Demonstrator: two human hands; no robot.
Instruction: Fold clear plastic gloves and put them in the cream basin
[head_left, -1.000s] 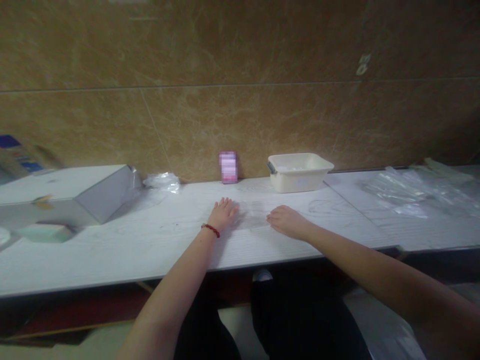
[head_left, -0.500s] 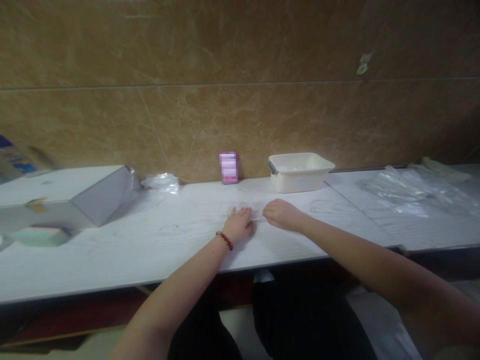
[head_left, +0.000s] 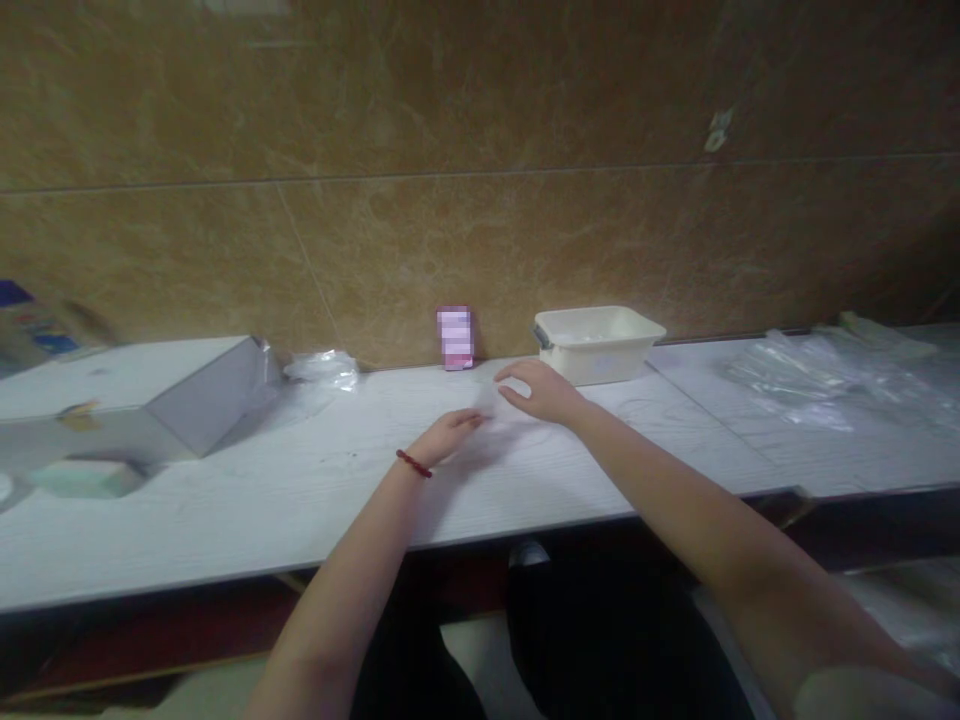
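Observation:
Something thin and transparent (head_left: 489, 400) shows faintly between my two hands over the white table (head_left: 300, 520); its outline is too unclear to make out. My left hand (head_left: 452, 432), below a red bead bracelet, is held sideways with its fingers together at the lower left edge of that clear item. Up and to the right, my right hand (head_left: 538, 392) has thumb and fingers apart, just in front of the cream plastic bin (head_left: 600, 358). Whether either hand touches the clear item cannot be seen.
A phone (head_left: 456, 338) leans against the tiled wall. At left are a white box (head_left: 187, 395), a pale green block (head_left: 88, 477) and crumpled clear plastic (head_left: 326, 370). More clear bags (head_left: 802, 375) lie at the right.
My left hand has lifted and turned sideways, moving a little left. My right hand has moved up and left, and its pinched fingers have opened.

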